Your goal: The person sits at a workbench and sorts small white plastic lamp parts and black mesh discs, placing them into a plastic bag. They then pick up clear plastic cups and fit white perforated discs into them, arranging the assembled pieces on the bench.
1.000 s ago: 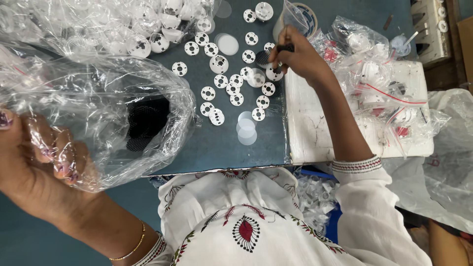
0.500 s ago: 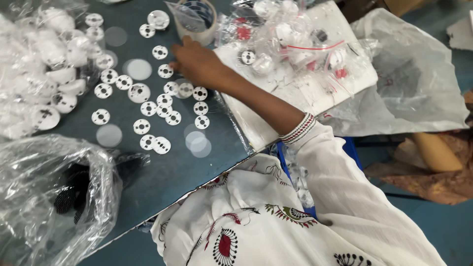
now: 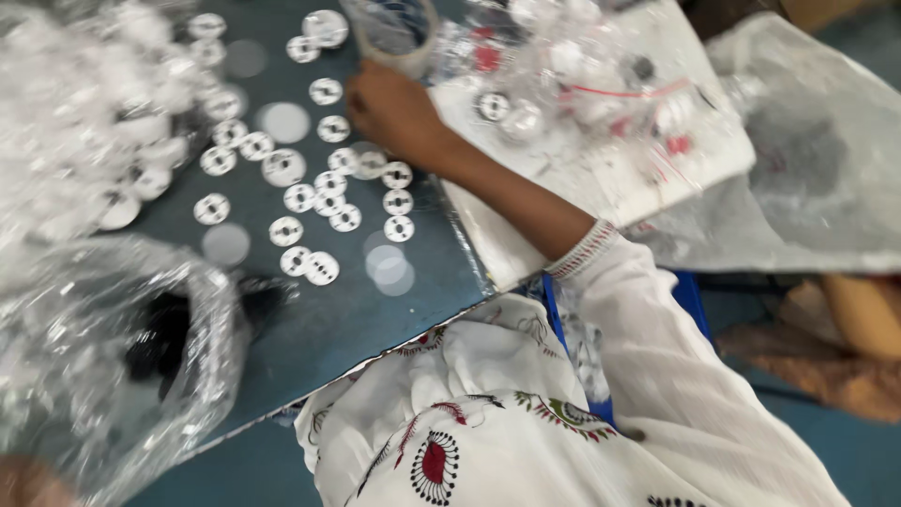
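- The right hand lay on the dark blue table, knuckles up, among a scatter of small white discs with little holes; its fingers curled down towards the discs, and whether they pinched one could not be told through the blur.
- A roll of clear tape stood just beyond that hand, near the table's far edge.
- A clear plastic bag with something dark inside filled the near left corner; only a sliver of the left hand showed beneath it at the bottom edge, its grip hidden.
- A heap of white parts in clear wrapping lay at the far left.
- To the right, small clear packets rested on a white sheet.
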Available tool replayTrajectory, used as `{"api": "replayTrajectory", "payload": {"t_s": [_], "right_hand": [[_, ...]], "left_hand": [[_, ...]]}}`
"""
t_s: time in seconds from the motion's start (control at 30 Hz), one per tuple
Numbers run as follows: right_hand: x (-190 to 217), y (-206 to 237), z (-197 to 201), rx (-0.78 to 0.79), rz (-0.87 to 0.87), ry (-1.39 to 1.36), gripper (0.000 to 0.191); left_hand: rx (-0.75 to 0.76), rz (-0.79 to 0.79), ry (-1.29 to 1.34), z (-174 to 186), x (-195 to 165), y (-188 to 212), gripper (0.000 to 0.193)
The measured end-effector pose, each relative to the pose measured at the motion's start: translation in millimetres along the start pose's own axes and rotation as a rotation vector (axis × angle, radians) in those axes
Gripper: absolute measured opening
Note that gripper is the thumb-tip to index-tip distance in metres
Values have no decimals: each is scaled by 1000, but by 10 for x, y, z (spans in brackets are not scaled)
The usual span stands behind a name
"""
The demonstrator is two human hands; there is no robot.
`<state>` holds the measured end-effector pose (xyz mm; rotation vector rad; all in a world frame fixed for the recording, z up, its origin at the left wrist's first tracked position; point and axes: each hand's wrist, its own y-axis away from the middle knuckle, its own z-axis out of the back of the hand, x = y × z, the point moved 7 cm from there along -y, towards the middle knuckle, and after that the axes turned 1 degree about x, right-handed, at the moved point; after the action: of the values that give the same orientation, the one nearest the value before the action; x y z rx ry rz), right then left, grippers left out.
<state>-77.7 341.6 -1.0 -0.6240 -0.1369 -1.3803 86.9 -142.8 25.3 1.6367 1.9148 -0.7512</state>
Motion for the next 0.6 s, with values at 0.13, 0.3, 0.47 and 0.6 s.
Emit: {"api": "replayTrajectory", "payload": {"t_s": [0.13,0.3,0.47,0.6], "right_hand": [[25,-174,367,-4,196,-355,13],[-218,22,401,349,-377,-1020,22],[-179,155,467,379,-367,-1163,29],[-244,176,458,304,-394,-1012,26]], "left_hand": [[30,-10,32,-26,-55,62,41],[22,-56,-22,-283,-90,115,42],[20,-133,-24,-640,-96,27,48],[-102,-141,-69,-820,-123,38,42]]}}
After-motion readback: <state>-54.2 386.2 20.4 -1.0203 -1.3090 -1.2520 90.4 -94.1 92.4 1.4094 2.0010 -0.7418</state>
